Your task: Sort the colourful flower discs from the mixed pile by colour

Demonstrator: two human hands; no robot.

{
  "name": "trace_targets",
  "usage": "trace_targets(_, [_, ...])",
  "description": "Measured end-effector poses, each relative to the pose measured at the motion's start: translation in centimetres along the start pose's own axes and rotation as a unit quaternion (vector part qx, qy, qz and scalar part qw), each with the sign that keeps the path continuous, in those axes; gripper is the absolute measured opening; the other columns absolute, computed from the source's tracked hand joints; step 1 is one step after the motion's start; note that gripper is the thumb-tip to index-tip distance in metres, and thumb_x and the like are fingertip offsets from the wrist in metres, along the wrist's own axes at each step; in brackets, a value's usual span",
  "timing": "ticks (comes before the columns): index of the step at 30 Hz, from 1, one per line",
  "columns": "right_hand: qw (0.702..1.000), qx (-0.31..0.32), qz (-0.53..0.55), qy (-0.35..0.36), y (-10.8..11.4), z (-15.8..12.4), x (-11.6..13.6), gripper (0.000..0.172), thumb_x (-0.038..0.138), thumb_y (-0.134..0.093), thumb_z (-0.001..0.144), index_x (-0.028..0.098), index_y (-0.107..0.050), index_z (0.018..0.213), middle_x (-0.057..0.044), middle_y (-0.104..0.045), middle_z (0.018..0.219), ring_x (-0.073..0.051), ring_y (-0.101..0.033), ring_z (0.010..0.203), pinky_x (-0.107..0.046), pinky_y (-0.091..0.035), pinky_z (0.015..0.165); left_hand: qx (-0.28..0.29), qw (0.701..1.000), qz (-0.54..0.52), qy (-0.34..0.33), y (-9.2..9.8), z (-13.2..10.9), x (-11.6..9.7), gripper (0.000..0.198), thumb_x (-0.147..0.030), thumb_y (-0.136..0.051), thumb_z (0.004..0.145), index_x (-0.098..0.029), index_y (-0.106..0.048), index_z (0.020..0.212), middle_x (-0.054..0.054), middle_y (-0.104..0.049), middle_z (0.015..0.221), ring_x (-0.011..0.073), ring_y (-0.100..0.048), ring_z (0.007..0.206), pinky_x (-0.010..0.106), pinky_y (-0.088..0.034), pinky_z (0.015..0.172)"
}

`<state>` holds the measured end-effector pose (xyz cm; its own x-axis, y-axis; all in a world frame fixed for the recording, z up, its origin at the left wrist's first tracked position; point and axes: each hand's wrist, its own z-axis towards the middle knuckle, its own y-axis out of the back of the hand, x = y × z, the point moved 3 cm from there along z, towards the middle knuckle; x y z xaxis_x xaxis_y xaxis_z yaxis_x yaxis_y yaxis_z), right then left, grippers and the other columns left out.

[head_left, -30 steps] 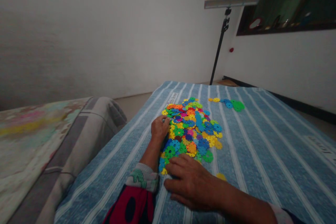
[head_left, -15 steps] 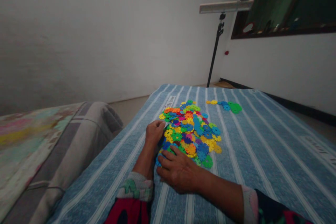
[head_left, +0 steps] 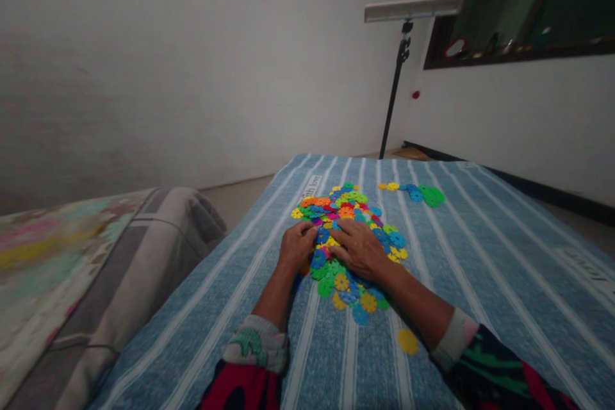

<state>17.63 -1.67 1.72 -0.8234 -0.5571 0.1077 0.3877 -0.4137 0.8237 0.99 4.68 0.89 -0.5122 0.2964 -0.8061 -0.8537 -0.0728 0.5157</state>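
Observation:
A heap of colourful notched plastic discs [head_left: 327, 286], like interlocking snowflake pieces, lies on the striped cloth in front of me. My left hand [head_left: 296, 247] rests at the heap's left edge with fingers curled together; whether a disc is between the fingertips is hidden. Spread over the middle of the pile is my right hand [head_left: 359, 248], its fingers apart and touching the discs. One yellow disc [head_left: 408, 341] lies alone near my right forearm. Beyond the heap, to the right, several joined or overlapping discs form a row ending in a green piece [head_left: 431, 196].
The blue and white striped cloth [head_left: 480, 282] covers the table. On the left stands furniture under a grey and floral cover [head_left: 158, 230]. Behind the table rises a black stand [head_left: 394, 90] carrying a light bar [head_left: 413, 9], beside a dark window [head_left: 528, 6].
My right hand has moved forward onto the middle of the heap, and my left hand slightly right. Discs at the near side have spread toward me, and a lone yellow disc now shows.

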Motion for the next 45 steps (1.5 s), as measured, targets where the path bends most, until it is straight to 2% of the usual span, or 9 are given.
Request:
trace_targets(4, [0.998, 0.003, 0.017, -0.053, 0.4, -0.8, -2.1, 0.029, 0.041, -0.046, 0.095, 0.019, -0.065, 0.102, -0.009, -0.062, 0.106, -0.021, -0.055, 0.1, -0.035, -0.041, 0.09, 0.013, 1.0, 0.012, -0.008, -0.4, -0.1, 0.0, 0.033, -0.039, -0.051, 0.075, -0.016, -0.071, 0.088, 0.003, -0.071, 0.081, 0.0197, -0.064, 0.08, 0.03, -0.049, 0.075])
trace_targets(8, [0.993, 0.001, 0.032, -0.111, 1.2, -2.3, -3.6, 0.03, 0.037, -0.045, 0.096, 0.018, -0.066, 0.105, -0.01, -0.063, 0.107, -0.021, -0.056, 0.1, -0.035, -0.041, 0.09, 0.028, 0.998, 0.045, -0.028, -0.6, -0.4, -0.6, 0.037, -0.04, -0.051, 0.077, -0.015, -0.071, 0.096, 0.005, -0.072, 0.085, 0.0209, -0.065, 0.083, 0.031, -0.049, 0.076])
trace_targets(14, [0.989, 0.0, 0.059, -0.133, 2.9, -4.9, -4.3, 0.021, 0.029, -0.048, 0.093, 0.019, -0.067, 0.092, -0.007, -0.066, 0.097, -0.02, -0.057, 0.095, -0.033, -0.043, 0.087, 0.032, 0.994, 0.093, -0.05, -0.8, -0.5, -1.3, 0.039, -0.042, -0.055, 0.074, -0.016, -0.071, 0.099, 0.006, -0.072, 0.098, 0.0227, -0.064, 0.09, 0.034, -0.049, 0.084])
trace_targets(21, [0.985, -0.048, 0.067, -0.151, 3.4, -7.6, -4.4, 0.016, 0.025, -0.051, 0.09, 0.02, -0.067, 0.089, -0.007, -0.068, 0.097, -0.021, -0.06, 0.093, -0.034, -0.046, 0.086, 0.045, 0.986, 0.121, -0.103, -1.0, -0.8, -1.9, 0.041, -0.044, -0.054, 0.074, -0.016, -0.069, 0.1, 0.007, -0.07, 0.104, 0.0242, -0.063, 0.099, 0.037, -0.048, 0.091])
trace_targets(28, [0.974, -0.117, 0.054, -0.186, 3.3, -8.7, -6.4, 0.019, 0.02, -0.051, 0.087, 0.018, -0.068, 0.096, -0.009, -0.07, 0.096, -0.023, -0.062, 0.092, -0.036, -0.048, 0.084, 0.045, 0.984, 0.118, -0.129, -1.3, -0.8, -2.1, 0.036, -0.041, -0.056, 0.073, -0.018, -0.068, 0.097, 0.007, -0.07, 0.107, 0.0251, -0.062, 0.104, 0.04, -0.046, 0.095])
trace_targets(30, [0.974, -0.135, 0.051, -0.175, 3.5, -8.7, -6.1, 0.017, 0.02, -0.052, 0.087, 0.017, -0.068, 0.094, -0.009, -0.069, 0.094, -0.023, -0.062, 0.091, -0.036, -0.048, 0.083, 0.045, 0.983, 0.115, -0.137, -1.4, -0.8, -2.2, 0.035, -0.039, -0.055, 0.073, -0.018, -0.068, 0.097, 0.007, -0.07, 0.107, 0.0251, -0.062, 0.104, 0.04, -0.046, 0.095])
trace_targets(33, [0.981, -0.14, 0.057, -0.122, 3.7, -8.2, -4.2, 0.015, 0.022, -0.053, 0.089, 0.018, -0.067, 0.092, -0.009, -0.068, 0.094, -0.022, -0.061, 0.091, -0.037, -0.047, 0.084, 0.047, 0.981, 0.122, -0.141, -1.5, -1.0, -2.4, 0.035, -0.038, -0.055, 0.073, -0.017, -0.068, 0.098, 0.008, -0.069, 0.105, 0.0251, -0.063, 0.101, 0.04, -0.048, 0.093])
trace_targets(39, [0.996, -0.069, 0.063, -0.007, 3.7, -6.3, 0.6, 0.013, 0.023, -0.054, 0.09, 0.019, -0.065, 0.095, -0.01, -0.064, 0.104, -0.023, -0.056, 0.101, -0.04, -0.045, 0.089, 0.031, 0.978, 0.128, -0.159, -1.7, -1.1, -2.3, 0.033, -0.037, -0.055, 0.075, -0.018, -0.068, 0.099, 0.007, -0.07, 0.102, 0.0244, -0.063, 0.1, 0.039, -0.049, 0.091])
trace_targets(45, [0.999, -0.006, 0.039, -0.01, 2.5, -5.6, 2.2, 0.017, 0.027, -0.059, 0.087, 0.019, -0.062, 0.101, -0.013, -0.057, 0.117, -0.027, -0.047, 0.116, -0.046, -0.04, 0.098, 0.03, 0.977, 0.136, -0.164, -2.1, -1.1, -2.3, 0.033, -0.036, -0.055, 0.076, -0.017, -0.069, 0.1, 0.009, -0.069, 0.107, 0.0245, -0.062, 0.105, 0.039, -0.047, 0.095])
